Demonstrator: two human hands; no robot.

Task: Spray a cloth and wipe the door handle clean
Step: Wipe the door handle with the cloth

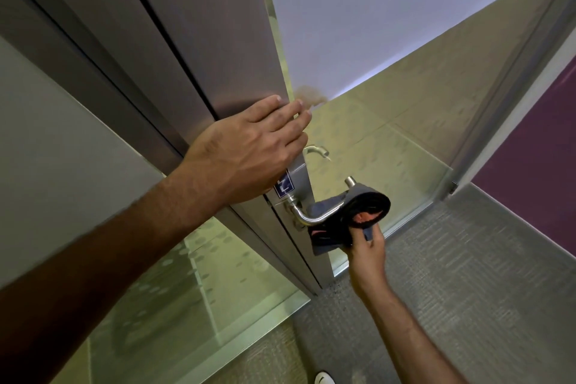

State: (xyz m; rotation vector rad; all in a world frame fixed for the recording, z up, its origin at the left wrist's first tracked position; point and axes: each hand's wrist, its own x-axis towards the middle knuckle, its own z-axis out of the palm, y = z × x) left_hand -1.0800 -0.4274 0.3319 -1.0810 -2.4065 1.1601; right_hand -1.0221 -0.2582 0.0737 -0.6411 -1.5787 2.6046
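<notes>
My left hand point(249, 146) lies flat, fingers straight, on the door point(199, 40) edge; my right hand point(366, 246) grips the cloth point(352, 212) wrapped (loosely, I think) round the handle point(314, 219).

both forearms bare, no sleeves; a white shoe point(324, 379) toe shows below.

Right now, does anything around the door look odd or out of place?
Nothing stands out. The left hand lies flat on the door edge, and the right hand holds the grey cloth wrapped over the handle.
</notes>
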